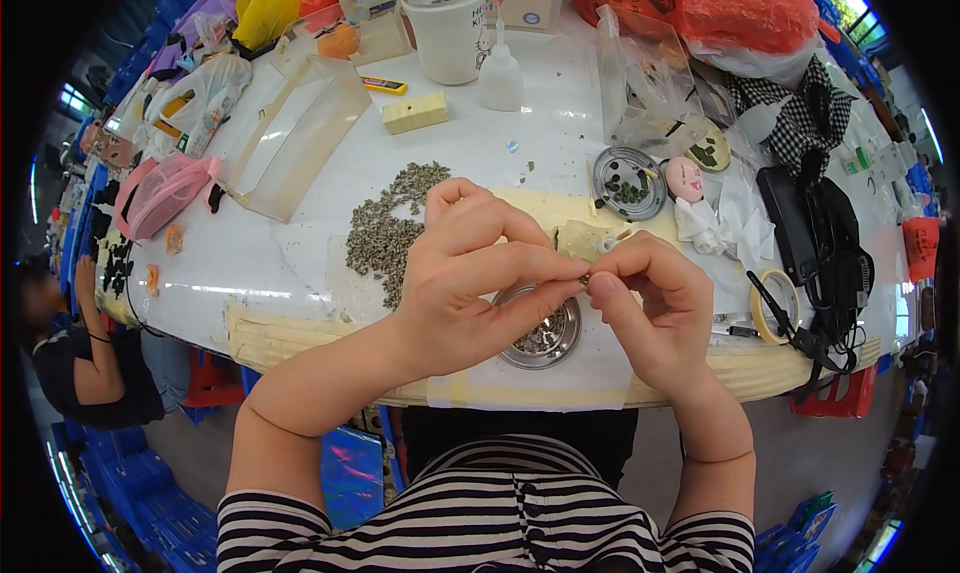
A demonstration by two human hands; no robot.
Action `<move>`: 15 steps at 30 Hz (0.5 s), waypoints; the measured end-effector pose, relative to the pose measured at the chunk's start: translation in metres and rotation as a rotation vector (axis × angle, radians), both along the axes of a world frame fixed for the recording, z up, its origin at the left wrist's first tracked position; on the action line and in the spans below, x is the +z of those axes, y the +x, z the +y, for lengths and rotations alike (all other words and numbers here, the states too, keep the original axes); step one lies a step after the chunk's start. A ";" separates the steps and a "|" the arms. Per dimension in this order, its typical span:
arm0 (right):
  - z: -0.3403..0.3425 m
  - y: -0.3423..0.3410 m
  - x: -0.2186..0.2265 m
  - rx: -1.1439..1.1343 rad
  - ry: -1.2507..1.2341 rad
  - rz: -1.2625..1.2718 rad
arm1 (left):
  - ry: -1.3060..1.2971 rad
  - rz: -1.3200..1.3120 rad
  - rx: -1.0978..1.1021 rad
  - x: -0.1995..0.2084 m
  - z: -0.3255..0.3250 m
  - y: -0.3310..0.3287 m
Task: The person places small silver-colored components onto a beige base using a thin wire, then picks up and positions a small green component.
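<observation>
My left hand and my right hand meet fingertip to fingertip above the white table, pinching one tiny dark piece between them. Directly beneath the hands sits a round metal dish with small greenish bits in it. A heap of small grey-green pieces lies on the table just left of my left hand. A second round metal dish with a few green bits stands beyond my right hand.
A white squeeze bottle, a white tub, a pale yellow block and a clear plastic box stand at the back. Black scissors and a tape roll lie right. Another person sits far left.
</observation>
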State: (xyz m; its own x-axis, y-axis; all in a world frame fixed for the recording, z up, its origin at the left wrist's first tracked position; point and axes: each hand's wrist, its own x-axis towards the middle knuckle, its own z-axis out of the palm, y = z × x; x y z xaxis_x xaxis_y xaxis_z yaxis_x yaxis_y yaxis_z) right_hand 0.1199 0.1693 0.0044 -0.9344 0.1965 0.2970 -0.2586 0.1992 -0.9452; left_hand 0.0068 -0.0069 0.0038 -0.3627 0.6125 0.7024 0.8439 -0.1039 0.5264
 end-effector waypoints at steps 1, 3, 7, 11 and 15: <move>0.000 0.000 -0.001 0.005 0.010 0.022 | -0.005 -0.014 -0.004 0.000 0.000 0.000; 0.000 0.000 0.000 0.011 -0.022 -0.014 | -0.013 -0.069 -0.023 0.001 -0.001 -0.001; 0.000 -0.001 -0.001 0.028 -0.094 -0.061 | -0.019 -0.241 -0.066 -0.002 -0.001 0.000; 0.000 0.000 -0.001 0.029 -0.096 -0.046 | -0.031 -0.131 -0.041 0.001 0.001 -0.002; 0.002 -0.003 -0.003 -0.014 0.063 0.045 | -0.037 0.111 0.077 0.001 0.000 0.000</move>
State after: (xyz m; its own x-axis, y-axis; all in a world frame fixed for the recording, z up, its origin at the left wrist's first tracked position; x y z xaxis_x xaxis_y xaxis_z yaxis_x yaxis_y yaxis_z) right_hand 0.1165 0.1718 0.0018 -0.9171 0.1886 0.3513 -0.2978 0.2620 -0.9180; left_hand 0.0067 -0.0071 0.0053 -0.3315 0.6119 0.7181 0.9017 -0.0185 0.4320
